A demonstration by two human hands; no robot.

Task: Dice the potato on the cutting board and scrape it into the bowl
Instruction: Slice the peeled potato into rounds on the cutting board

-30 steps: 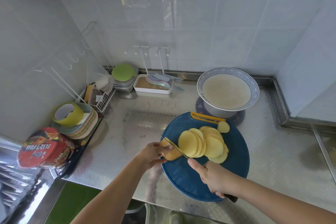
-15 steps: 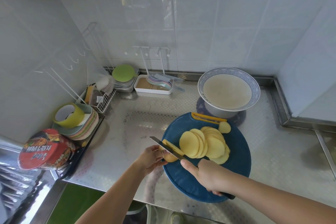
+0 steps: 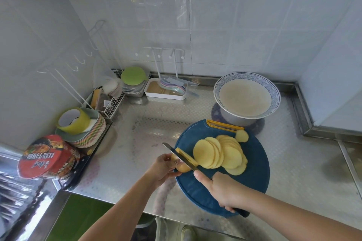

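Cutting board (image 3: pixel 252 178), blue, round, at table (image 3: pixel 137 143) front edge: left hand (image 3: pixel 163 168) grips potato end (image 3: pixel 183 166) at board's left rim. Right hand (image 3: pixel 221 188) clamped on knife (image 3: pixel 181 157), blade atop potato end; slices (image 3: pixel 219 154) fanned mid-board. Bowl (image 3: pixel 246 96) behind board, near back edge.

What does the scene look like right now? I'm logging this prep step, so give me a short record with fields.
left hand: grips the potato end at the left edge of the cutting board
right hand: grips the knife by its handle
knife: blade set across the potato end
potato slices: rounds, fanned and overlapping on the cutting board
bowl: behind the cutting board, holds pale liquid, no potato seen in it
progress: sliced, not yet diced
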